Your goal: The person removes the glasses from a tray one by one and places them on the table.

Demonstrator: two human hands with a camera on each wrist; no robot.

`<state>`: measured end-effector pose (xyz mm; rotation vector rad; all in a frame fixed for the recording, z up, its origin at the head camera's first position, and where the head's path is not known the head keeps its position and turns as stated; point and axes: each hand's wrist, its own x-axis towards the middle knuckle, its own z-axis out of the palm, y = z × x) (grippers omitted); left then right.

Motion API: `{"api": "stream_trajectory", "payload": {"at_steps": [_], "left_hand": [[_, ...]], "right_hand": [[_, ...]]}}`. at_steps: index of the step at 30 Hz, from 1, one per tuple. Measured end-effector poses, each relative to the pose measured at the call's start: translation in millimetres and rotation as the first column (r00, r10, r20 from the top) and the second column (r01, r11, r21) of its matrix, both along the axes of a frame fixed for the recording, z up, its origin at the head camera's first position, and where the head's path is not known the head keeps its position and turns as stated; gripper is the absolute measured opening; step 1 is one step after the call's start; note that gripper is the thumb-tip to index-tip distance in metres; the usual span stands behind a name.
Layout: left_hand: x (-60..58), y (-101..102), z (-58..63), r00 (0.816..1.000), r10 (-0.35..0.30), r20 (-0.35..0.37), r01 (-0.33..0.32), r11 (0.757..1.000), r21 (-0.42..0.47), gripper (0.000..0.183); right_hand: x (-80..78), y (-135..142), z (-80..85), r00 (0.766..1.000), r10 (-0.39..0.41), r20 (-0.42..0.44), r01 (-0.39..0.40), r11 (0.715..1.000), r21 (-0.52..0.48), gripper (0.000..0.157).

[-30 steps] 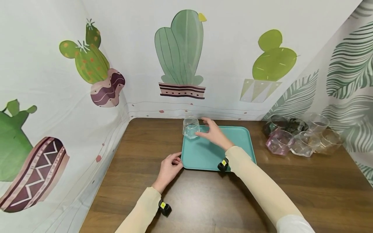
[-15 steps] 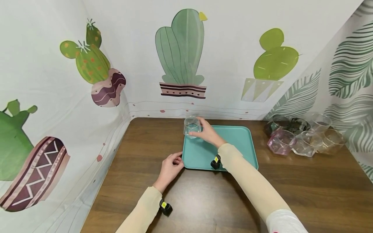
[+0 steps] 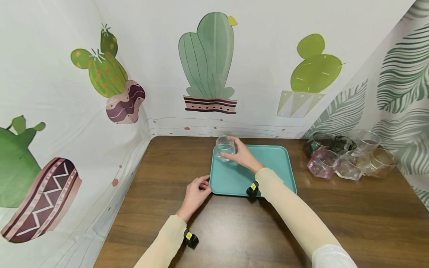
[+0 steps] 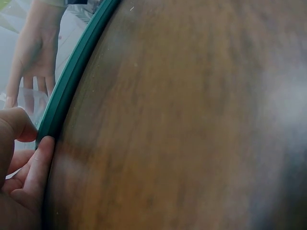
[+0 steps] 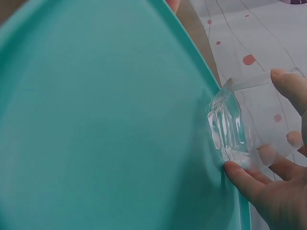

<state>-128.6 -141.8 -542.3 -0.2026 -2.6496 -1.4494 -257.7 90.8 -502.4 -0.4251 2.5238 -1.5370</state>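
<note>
My right hand (image 3: pixel 242 154) holds a clear drinking glass (image 3: pixel 221 151) with a faceted base, thumb on the near side and fingers behind. In the head view the glass overlaps the back left corner of a teal rectangular tray (image 3: pixel 251 171). The right wrist view has the faceted base (image 5: pixel 232 127) right at the tray's rim, fingers spread along the clear wall. At the tray's front left corner is my left hand (image 3: pixel 195 193), its fingers bent. Seen from the left wrist, its fingertips (image 4: pixel 44 146) pinch the tray's rim (image 4: pixel 72 81).
On the right of the wooden table (image 3: pixel 335 216) several glasses stand grouped, among them a pink glass (image 3: pixel 322 163), a dark glass (image 3: pixel 342 144) and an amber glass (image 3: pixel 382 162). A cactus-print cloth (image 3: pixel 254 74) hangs close behind the tray.
My right hand has closed in on the glass from the right and gripped it, and the glass has shifted slightly right over the tray's corner. My left hand stays at the tray's front corner.
</note>
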Motion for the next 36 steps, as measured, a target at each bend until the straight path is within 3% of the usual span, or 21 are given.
{"api": "stream_trajectory", "payload": {"at_steps": [20,36], "left_hand": [[-0.4,-1,-0.7,1.000,0.001,-0.004,-0.001,1.000,-0.019,0.041],[-0.5,0,0.2,1.000,0.007,0.030,-0.007,1.000,-0.003,0.042]], "right_hand": [[38.6,58,1.1,0.997,-0.079,0.000,0.079,0.997,-0.003,0.084],[80.5,104,4.3,0.994,-0.111,-0.004,0.110,0.994,-0.024,0.086]]}}
